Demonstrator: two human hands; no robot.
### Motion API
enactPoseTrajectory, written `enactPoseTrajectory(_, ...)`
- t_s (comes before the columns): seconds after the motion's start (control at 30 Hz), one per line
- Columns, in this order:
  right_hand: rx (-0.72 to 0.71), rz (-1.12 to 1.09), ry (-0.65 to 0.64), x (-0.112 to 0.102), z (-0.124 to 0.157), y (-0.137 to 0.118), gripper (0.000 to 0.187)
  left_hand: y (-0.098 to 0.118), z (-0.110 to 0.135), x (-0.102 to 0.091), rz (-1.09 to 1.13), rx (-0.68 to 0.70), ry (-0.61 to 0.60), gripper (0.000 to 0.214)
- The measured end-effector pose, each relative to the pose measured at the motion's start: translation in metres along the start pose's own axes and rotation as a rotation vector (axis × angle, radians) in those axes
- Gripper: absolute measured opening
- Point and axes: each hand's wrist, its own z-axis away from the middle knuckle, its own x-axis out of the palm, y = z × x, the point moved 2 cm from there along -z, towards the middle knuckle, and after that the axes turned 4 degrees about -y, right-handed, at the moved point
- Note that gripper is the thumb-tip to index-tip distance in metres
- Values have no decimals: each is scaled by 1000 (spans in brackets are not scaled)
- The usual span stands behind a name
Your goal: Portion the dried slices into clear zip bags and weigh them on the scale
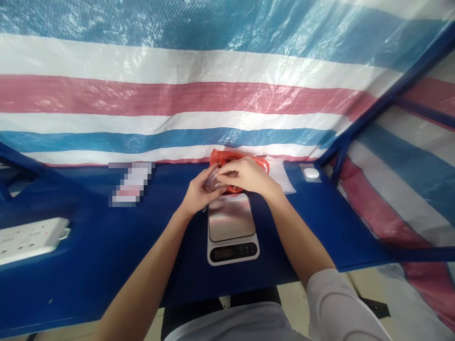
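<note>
Left hand [197,194] part-closed, cupping a small clear plastic packet [214,182] from below; right hand [246,175] arched over it, fingertips [222,172] pressing on its upper side, so the packet is held securely between both hands; both hands poised over the far end of a digital kitchen scale [231,218]; a crumpled red plastic bag [217,157] lies behind them at the far edge of the blue bench [88,270]; a flat clear bag [280,174] lies along that edge to the right; a white power strip [30,239] lies at the left edge.
</note>
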Motion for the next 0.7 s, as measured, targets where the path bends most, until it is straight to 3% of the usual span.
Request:
enactPoseTrajectory(0.17,-40,-227,90,-5,18,8,17,7,14,-8,-127,12,-82,70)
enactPoseTrajectory(0.33,0,-384,160,4,47,24,21,16,29,-11,-229,-6,-152,68)
enactPoseTrajectory(0.7,300,-610,257,27,114,62,38,25,60,-4,-315,-21,-232,64)
